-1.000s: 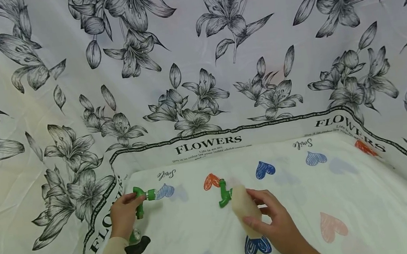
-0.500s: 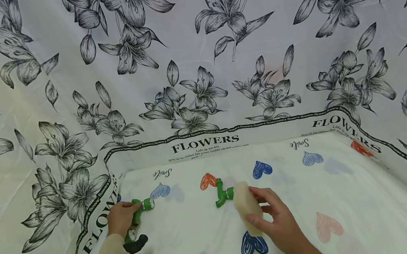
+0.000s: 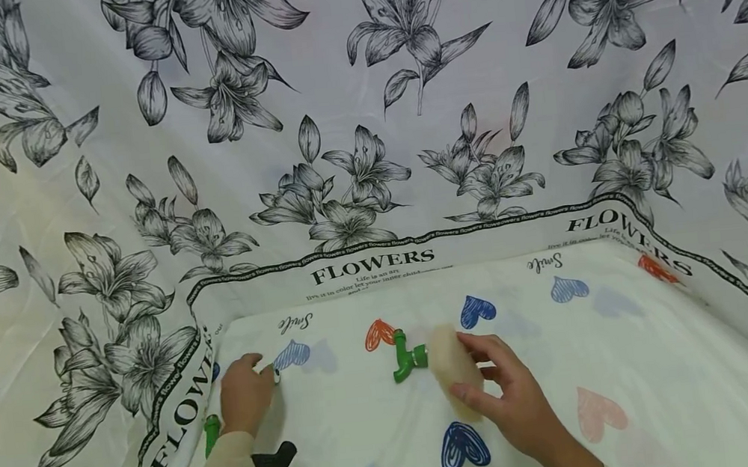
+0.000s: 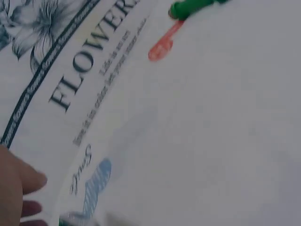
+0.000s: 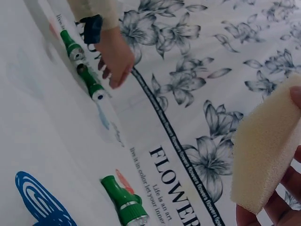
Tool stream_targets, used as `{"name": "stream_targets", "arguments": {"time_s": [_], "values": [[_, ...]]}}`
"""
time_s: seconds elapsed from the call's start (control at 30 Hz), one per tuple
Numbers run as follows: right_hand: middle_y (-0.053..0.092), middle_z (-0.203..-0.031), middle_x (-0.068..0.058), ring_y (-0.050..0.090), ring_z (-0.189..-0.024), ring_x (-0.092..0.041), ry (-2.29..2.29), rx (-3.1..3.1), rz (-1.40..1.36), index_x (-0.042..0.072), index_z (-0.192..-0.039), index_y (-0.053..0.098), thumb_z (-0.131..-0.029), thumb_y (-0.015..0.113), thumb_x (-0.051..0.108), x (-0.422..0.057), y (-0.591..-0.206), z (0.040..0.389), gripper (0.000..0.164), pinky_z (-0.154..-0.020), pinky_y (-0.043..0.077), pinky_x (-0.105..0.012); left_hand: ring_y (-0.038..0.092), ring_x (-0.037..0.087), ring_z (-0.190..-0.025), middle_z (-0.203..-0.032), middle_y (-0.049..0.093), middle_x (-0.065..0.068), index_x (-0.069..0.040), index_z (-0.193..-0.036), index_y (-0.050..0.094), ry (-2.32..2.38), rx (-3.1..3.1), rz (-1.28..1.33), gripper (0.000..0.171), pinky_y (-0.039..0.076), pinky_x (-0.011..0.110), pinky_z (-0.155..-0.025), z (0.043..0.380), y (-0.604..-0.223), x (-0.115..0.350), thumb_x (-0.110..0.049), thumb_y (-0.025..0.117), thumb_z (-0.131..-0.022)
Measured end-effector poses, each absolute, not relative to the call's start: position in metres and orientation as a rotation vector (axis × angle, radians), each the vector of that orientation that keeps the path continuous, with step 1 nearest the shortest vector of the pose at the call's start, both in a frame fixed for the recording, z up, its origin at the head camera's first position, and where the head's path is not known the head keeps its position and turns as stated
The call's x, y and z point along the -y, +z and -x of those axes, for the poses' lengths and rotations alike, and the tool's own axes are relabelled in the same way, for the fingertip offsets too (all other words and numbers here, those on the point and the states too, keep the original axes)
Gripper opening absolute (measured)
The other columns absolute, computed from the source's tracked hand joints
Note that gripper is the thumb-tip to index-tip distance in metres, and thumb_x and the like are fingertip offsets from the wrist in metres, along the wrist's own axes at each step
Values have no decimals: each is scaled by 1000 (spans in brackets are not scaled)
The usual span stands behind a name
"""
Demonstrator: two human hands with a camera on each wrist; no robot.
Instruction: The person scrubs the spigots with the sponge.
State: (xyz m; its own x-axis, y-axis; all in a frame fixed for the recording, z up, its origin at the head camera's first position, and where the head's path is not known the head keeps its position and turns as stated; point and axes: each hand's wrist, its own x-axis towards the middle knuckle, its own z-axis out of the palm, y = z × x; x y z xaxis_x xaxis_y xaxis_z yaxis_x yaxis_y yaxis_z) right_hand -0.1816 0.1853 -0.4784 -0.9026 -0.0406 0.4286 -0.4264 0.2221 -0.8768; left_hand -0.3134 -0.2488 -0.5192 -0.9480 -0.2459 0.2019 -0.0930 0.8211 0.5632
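Observation:
My right hand (image 3: 515, 400) holds a cream-coloured sponge (image 3: 450, 369) between thumb and fingers, over the cloth. Just left of it lies a green tap (image 3: 402, 362), its round end close to the sponge. My left hand (image 3: 246, 395) is over another tap and mostly hides it in the head view. From the right wrist view, that tap (image 5: 90, 82) lies beside the left fingers, which hang loosely bent with nothing between them. A third green tap (image 5: 70, 46) lies close behind it, partly showing in the head view left of the left wrist.
White cloth (image 3: 528, 429) printed with hearts covers the surface. A flower-printed sheet (image 3: 368, 174) rises at the back and both sides. The black strap (image 3: 275, 459) is at the left wrist.
My left hand has let go of the tap it was pinching, after that tap was shifted slightly down. The right hand still holds the sponge, nearly in place.

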Motion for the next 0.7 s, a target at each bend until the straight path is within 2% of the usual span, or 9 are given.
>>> {"name": "stream_targets", "arguments": {"time_s": [0.1,0.2,0.3,0.5,0.7], "values": [[62,-138,5,61,-119,-22,1687,2170,-422,22,-153,60,-99,83,14,-198,-479,181,59,-94,60,-32,69,40,-114,-135,69,24,0,-144,65,-995,2714,-27,45,58,58,-90,318,-510,205,-19,75,-105],[62,-137,4,61,-118,-21,1657,2147,-417,21,-153,60,-99,82,9,-211,-481,179,59,-94,60,-30,71,29,-113,-132,73,12,-10,-145,67,-1127,2680,168,48,60,51,-92,317,-505,160,-22,82,-102],[62,-135,0,62,-117,-22,1653,2110,-407,17,-153,60,-98,81,3,-224,-483,175,60,-93,59,-28,70,24,-114,-130,74,4,-16,-146,67,-1225,2662,318,51,61,46,-92,313,-500,119,-24,85,-99],[63,-132,-6,63,-114,-23,1651,2063,-294,10,-152,60,-97,80,-3,-247,-482,166,59,-92,58,-24,69,29,-116,-125,73,-3,-20,-147,66,-1360,2632,543,53,61,41,-90,307,-498,64,-22,87,-98],[61,-132,-7,62,-115,-24,1659,2069,-206,10,-153,59,-100,79,2,-261,-478,158,57,-92,58,-24,68,33,-116,-126,74,2,-17,-146,67,-1381,2659,627,53,58,52,-96,310,-511,37,-19,87,-97]]}}
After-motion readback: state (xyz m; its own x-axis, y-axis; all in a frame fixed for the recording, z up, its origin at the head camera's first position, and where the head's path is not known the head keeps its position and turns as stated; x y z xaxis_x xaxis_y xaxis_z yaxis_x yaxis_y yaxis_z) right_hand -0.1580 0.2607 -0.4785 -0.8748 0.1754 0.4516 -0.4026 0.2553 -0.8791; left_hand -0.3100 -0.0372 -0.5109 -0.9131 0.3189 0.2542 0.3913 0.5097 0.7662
